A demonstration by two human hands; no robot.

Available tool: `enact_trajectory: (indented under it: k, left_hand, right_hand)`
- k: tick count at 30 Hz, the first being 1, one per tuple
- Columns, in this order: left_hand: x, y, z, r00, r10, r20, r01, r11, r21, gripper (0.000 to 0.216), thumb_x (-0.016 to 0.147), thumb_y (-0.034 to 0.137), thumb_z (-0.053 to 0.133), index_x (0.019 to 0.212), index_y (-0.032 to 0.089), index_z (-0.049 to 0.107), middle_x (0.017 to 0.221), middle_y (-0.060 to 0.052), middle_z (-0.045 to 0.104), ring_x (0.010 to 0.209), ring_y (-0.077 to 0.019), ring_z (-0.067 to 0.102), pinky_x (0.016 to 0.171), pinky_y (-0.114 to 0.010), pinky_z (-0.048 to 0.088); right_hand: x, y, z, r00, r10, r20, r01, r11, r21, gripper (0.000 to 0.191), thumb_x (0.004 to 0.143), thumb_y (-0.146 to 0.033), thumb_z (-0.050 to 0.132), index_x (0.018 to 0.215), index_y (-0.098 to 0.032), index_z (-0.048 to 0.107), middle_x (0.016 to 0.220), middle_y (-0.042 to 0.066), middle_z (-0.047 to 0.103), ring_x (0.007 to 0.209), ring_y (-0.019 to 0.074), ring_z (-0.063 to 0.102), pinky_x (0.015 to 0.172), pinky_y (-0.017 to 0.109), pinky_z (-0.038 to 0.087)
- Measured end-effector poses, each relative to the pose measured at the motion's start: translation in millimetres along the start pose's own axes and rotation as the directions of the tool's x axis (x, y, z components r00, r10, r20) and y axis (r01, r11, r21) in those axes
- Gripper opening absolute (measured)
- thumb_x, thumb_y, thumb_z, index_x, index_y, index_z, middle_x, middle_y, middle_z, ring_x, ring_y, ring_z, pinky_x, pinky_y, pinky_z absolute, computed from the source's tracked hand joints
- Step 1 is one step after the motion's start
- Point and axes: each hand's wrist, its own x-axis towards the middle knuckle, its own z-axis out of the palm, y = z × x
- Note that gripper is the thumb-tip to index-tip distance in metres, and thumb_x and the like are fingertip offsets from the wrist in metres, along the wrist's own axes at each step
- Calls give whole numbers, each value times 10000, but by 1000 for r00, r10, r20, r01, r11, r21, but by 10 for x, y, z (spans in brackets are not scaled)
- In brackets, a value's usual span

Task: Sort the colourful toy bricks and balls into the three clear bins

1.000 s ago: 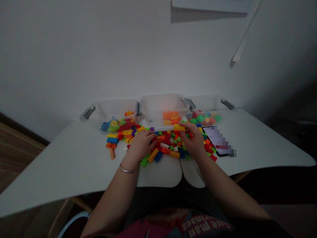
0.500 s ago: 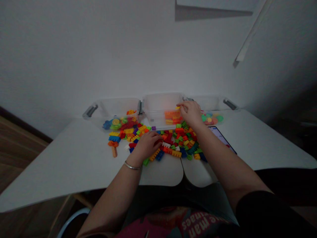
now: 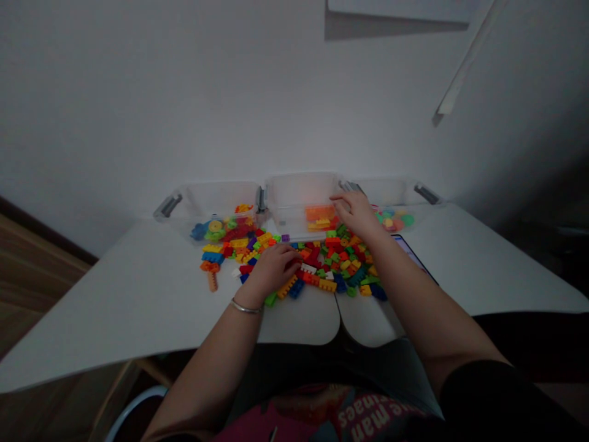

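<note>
A heap of coloured building bricks [image 3: 322, 261] lies on the white table [image 3: 115, 301]. My left hand [image 3: 271, 267] rests palm down on the heap's left side, fingers curled over red and orange bricks; whether it grips one I cannot see. My right hand [image 3: 356, 213] hovers at the right rim of the middle clear bin [image 3: 299, 187], fingers spread and empty. That bin holds several orange and yellow bricks [image 3: 319, 217].
A left clear bin [image 3: 207, 199] holds mixed coloured pieces. A right clear bin [image 3: 400, 190] holds green and pink round pieces. A phone [image 3: 411, 255] lies right of the heap, partly under my forearm. The wall stands just behind the bins.
My right hand carried a yellow brick from the heap up to the middle bin and let it go; the fingers are now spread. My left hand stayed on the heap.
</note>
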Motion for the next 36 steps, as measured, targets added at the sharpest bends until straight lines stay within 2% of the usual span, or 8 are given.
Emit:
enact_trajectory:
  k: [7,11,15,21,24,30,36]
  left_hand:
    - [-4,-16,18,1000,-7,-8,7,1000,-22,193,897,240,538,1003,196,694,1048,-94,661,1002,-215,597,900,-404,485]
    - [-6,-11,22,1000,-11,-17,10,999,-39,195,905,242,524,988,189,692,1040,-94,660,1001,-213,595,902,-401,486]
    - [-8,1,21,1000,-13,-19,12,999,-40,192,900,244,536,994,188,693,1051,-96,661,1002,-216,592,900,-398,485]
    - [-5,-6,22,1000,-3,-18,2,999,-38,190,896,233,542,995,179,695,1054,-90,660,996,-212,590,899,-383,482]
    - [-8,11,6,1000,-13,-18,12,999,-41,186,894,232,544,997,188,693,1058,-86,657,991,-207,590,893,-378,485]
    - [-5,19,-1,1000,-3,-16,2,999,-47,180,891,217,545,985,172,692,1064,-94,658,972,-201,591,894,-380,485]
    - [-4,-8,29,1000,3,-26,-4,999,-46,167,889,216,550,972,185,692,1041,-86,659,956,-201,590,881,-385,491]
  right_hand:
    - [-254,-246,-250,985,46,-164,-39,998,42,264,911,-318,460,1081,-221,638,1105,88,690,1075,269,595,962,465,459]
    - [-496,-372,-356,979,64,-196,-52,996,66,240,908,-303,467,1058,-237,642,1072,75,695,1043,256,608,947,444,467]
    - [-812,-371,-283,991,59,-117,-54,998,41,244,898,-269,478,1067,-209,643,1083,98,693,1047,276,603,948,467,455]
    - [-1129,-324,-34,996,71,60,-63,990,-128,272,847,-224,534,1087,-199,660,1083,117,686,1040,308,584,922,502,458]
    - [-1171,-318,55,995,59,83,-43,981,-191,303,842,-227,551,1123,-179,655,1138,124,673,1082,317,566,949,509,451]
    - [-1173,-295,164,996,75,40,-64,970,-233,434,844,-261,560,1265,-160,582,1239,146,636,1156,328,540,993,525,429]
    - [-1145,-317,174,974,164,154,-114,950,-292,439,890,-279,495,1284,-106,577,1283,142,617,1182,309,521,1018,457,415]
